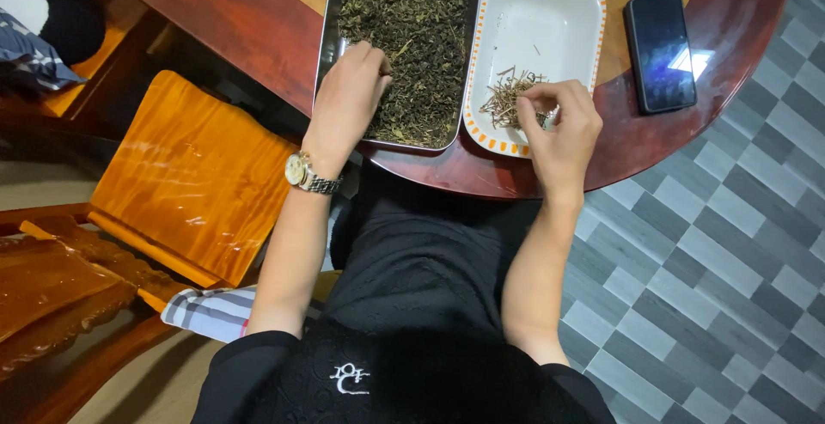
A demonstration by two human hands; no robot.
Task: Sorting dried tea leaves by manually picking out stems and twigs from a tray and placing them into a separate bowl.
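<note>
A metal tray [330, 12] full of dark dried leaves [412, 29] lies on the round wooden table [249, 20]. My left hand [348, 97], with a wristwatch, rests in the leaves at the tray's near left, fingers curled down into them. To its right stands a white dish with an orange-dotted rim [550, 3] holding a small heap of pale stems [507, 102]. My right hand [563, 128] hovers over the dish's near end, fingertips pinched together just above the stems; what they pinch is too small to tell.
A black phone [660, 50] lies on the table right of the dish. An orange wooden chair [189, 175] stands at my left, with a striped cloth [210, 311] below it. Grey tiled floor [713, 261] spreads to the right.
</note>
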